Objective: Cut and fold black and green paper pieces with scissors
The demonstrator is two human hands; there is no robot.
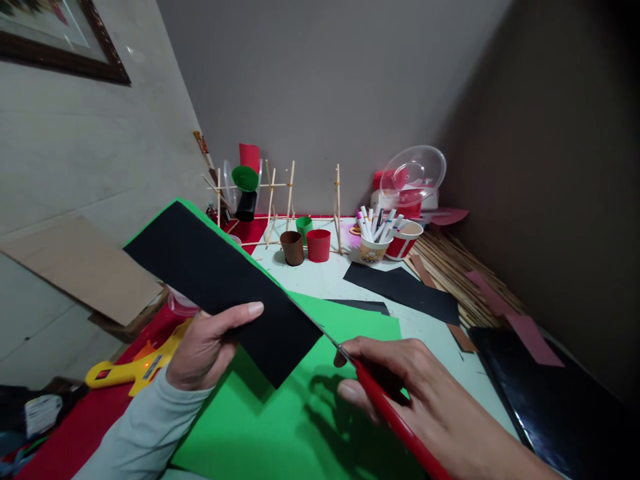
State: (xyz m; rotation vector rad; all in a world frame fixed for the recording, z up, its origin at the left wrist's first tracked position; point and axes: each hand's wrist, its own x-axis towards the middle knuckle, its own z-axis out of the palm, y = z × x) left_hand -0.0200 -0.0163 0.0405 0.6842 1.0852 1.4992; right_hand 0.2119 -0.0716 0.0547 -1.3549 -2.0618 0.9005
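My left hand grips a long black paper strip with a green sheet behind it, thumb on top, held up over the table. My right hand is closed round red-handled scissors. Their thin blades run along the strip's right edge, at the seam between black and green. A large green sheet lies on the table under both hands.
At the back stand a stick frame, brown, red and green paper cups, and cups of markers. Black paper pieces, bamboo sticks, a yellow glue gun, cardboard and a black folder surround the work.
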